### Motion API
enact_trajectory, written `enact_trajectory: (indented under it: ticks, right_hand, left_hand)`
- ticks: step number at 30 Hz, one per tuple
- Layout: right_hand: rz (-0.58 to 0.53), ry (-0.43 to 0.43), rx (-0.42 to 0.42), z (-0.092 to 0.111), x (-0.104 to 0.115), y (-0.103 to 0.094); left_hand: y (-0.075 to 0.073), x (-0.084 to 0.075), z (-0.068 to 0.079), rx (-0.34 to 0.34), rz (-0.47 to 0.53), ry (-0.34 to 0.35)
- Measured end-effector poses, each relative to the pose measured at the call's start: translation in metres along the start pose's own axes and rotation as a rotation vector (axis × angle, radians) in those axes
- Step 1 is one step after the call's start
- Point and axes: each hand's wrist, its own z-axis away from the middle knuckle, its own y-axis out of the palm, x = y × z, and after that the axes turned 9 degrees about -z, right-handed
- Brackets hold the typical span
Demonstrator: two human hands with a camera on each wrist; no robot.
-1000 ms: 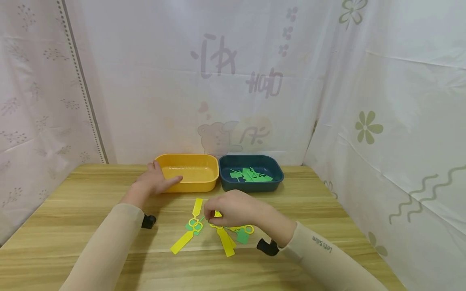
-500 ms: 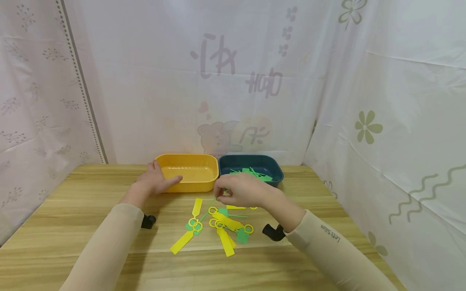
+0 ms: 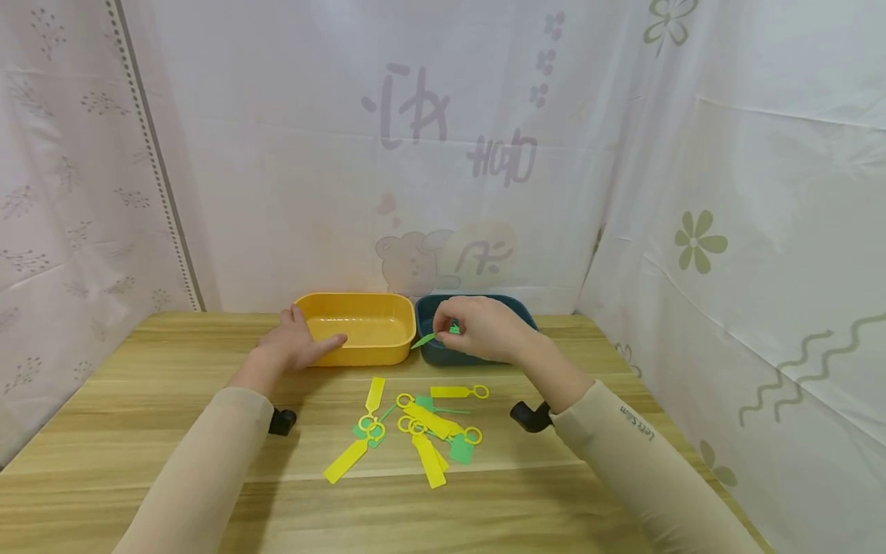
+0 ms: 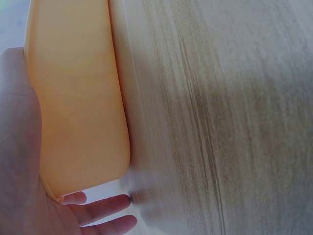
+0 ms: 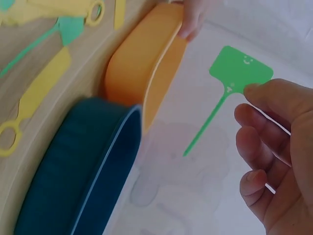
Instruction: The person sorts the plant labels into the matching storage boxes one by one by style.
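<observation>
My right hand [image 3: 477,329] pinches a green plastic tag [image 5: 239,71] between thumb and index finger, over the dark blue bin [image 5: 63,161]. The tag has a square flag with a thin stem hanging down. My left hand [image 3: 291,342] rests on the left end of the yellow bin [image 3: 374,356], its thumb across the front rim. In the left wrist view, straight fingers [image 4: 102,208] of that hand extend past the bin's end. Green tags inside the blue bin are mostly hidden behind my right hand in the head view.
Several yellow ring tags [image 3: 346,462] lie loose in front of the bins, mixed with a few green tags [image 3: 461,450]. The two bins stand side by side on the wooden table [image 3: 208,362], close to a patterned curtain [image 3: 311,192].
My right hand has lifted from the pile and moved back and right to the blue bin with the green tag. My left hand has stayed at the yellow bin.
</observation>
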Motion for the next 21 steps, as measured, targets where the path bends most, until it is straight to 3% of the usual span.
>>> enact_trajectory:
  ticks: [12,21]
  right_hand:
    - [-0.047,0.237,-0.113,-0.004,-0.052,-0.004]
    - [0.034,0.322,-0.13,0.002,-0.078,0.001]
  left_hand:
    - [-0.002,0.0,0.003,-0.002,0.012,0.002]
    - [-0.008,-0.005,0.012,-0.006,0.019,0.009]
